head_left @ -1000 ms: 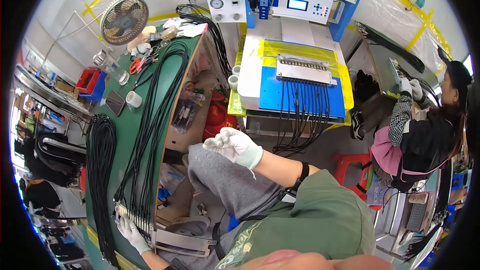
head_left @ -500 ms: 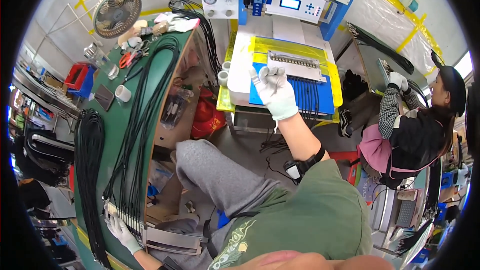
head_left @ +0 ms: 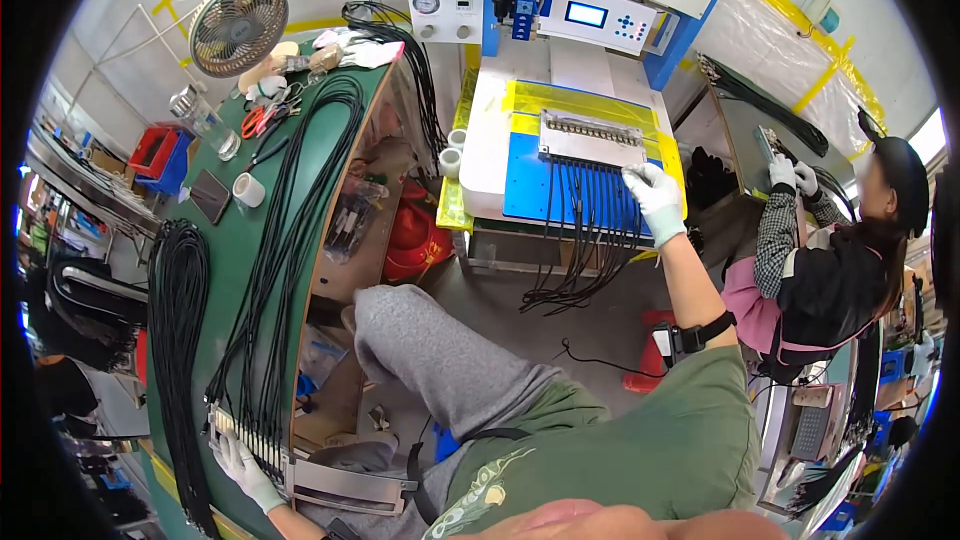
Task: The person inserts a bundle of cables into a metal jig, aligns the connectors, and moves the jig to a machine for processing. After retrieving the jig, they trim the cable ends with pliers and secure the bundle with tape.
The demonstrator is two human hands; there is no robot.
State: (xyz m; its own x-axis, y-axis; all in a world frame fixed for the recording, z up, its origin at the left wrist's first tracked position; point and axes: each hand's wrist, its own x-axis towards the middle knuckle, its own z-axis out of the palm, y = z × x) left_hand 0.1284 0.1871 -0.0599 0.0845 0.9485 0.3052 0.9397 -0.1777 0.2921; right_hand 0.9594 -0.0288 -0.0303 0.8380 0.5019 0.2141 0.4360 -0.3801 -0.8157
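My right hand [head_left: 655, 202], in a white glove, is at the right end of a row of black cables [head_left: 585, 195], its fingers curled together. Whether a cable is between them is hidden. The cables run out of a metal clamping fixture [head_left: 592, 138] on a blue plate [head_left: 525, 180] and hang over the machine's front edge. At the lower left, my gloved left hand [head_left: 245, 470] grips the end of a second metal fixture [head_left: 262, 450]. Black cables [head_left: 260, 320] fan out from that one across the green table.
The machine [head_left: 590, 15] with screens and gauge stands at the back. On the green table [head_left: 222, 250] are a fan [head_left: 238, 25], red-handled scissors [head_left: 255, 122], a white roll [head_left: 249, 190] and a cable bundle [head_left: 178, 370]. Another person [head_left: 835, 230] works at the right.
My right hand has moved right, from above the blue plate's left part to the right end of the cable row, and its fingers have curled in. My left hand has stayed put.
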